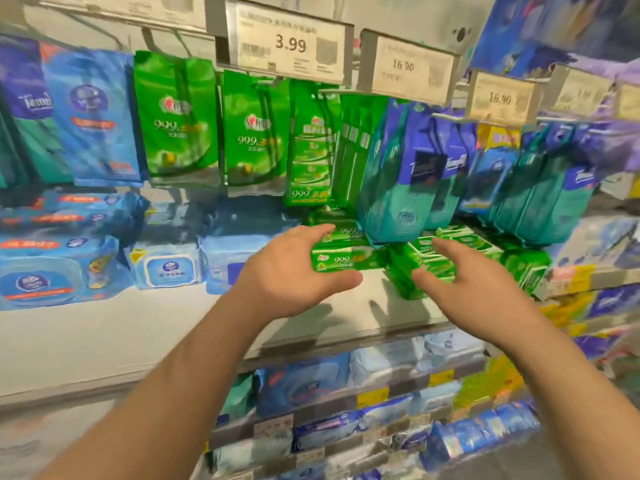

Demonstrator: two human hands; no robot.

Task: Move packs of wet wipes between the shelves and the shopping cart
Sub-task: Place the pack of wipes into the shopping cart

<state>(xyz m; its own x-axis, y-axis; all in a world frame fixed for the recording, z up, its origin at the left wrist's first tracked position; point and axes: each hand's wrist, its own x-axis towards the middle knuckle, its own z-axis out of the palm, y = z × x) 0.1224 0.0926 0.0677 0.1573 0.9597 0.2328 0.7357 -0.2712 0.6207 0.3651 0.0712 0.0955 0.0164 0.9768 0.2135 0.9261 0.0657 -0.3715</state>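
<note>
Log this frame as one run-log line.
left hand open at green wipes pack | right hand open at green packs | shelf | nothing lifted

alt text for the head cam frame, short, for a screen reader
Two bare hands reach toward green wet wipe packs stacked on a store shelf: the left hand has its fingers spread around one pack, the right hand is open beside another stack. Hanging green and blue packs and price tags fill the display above.

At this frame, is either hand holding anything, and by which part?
Nothing is clearly held. The left hand spreads around the end of a green wipes pack on the shelf; the right hand reaches open toward the neighbouring green packs.
</note>
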